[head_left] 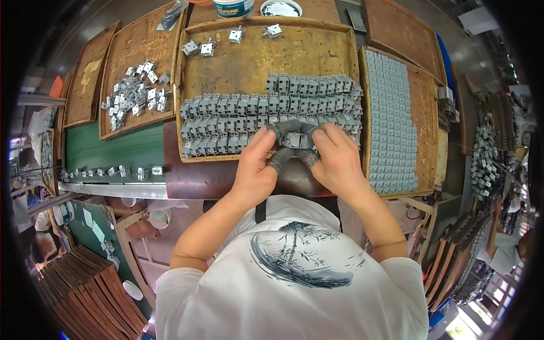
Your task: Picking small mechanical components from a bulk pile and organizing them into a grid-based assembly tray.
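Between both hands, a small grey metal and plastic assembly is held over the near edge of a wooden tray. My left hand pinches it from the left, and my right hand grips it from the right. Dark grey covers wrap the thumb and index finger of each hand. Just beyond the fingers, several rows of similar grey assemblies stand packed in the tray. A few loose silvery pieces lie at its far side.
Another wooden tray at the right holds tight rows of flat grey pieces. At the left, a board carries a heap of silvery parts. Several small parts line a green surface. A bucket stands at the back.
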A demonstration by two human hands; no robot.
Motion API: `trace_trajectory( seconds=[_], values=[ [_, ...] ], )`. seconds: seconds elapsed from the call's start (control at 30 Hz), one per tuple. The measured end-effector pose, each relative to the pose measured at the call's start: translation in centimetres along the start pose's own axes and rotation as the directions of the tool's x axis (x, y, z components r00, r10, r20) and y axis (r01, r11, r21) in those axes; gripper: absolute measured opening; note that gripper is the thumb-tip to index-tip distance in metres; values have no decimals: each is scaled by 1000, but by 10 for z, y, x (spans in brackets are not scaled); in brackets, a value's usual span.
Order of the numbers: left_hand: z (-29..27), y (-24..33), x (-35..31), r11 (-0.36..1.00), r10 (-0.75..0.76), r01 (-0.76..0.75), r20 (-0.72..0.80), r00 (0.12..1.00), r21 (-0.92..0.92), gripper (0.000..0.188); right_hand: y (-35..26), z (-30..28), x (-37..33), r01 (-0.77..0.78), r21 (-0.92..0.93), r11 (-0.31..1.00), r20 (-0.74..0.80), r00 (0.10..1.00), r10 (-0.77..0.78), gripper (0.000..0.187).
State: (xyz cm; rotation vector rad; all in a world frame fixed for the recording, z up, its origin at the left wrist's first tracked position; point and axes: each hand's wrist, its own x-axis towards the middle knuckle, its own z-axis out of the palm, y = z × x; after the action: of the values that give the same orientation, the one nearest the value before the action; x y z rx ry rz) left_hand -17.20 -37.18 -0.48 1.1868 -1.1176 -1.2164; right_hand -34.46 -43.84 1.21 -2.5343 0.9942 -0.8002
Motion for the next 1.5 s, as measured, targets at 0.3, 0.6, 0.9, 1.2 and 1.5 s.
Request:
trace_trajectory(
  seconds=[0.3,0.6,0.9,1.2,1.5],
  values=[
    [1,-31,19,747,288,-222,-5,957,627,79,-3,18,0,-220,133,966,99,973,208,30],
    [6,-25,24,732,376,-401,165,912,551,63,25,16,-10,-413,505,758,287,909,303,38],
    [-63,-30,108,674,250,-144,-41,967,725,46,181,-43,-69,-712,290,639,-190,612,768,17],
    [-122,-53,168,804,-468,344,159,869,485,52,361,-92,-154,-923,-141,357,-334,384,861,44],
    [-87,-33,119,670,56,-116,106,993,733,52,391,-106,-187,-868,311,386,-163,352,922,52]
  ],
)
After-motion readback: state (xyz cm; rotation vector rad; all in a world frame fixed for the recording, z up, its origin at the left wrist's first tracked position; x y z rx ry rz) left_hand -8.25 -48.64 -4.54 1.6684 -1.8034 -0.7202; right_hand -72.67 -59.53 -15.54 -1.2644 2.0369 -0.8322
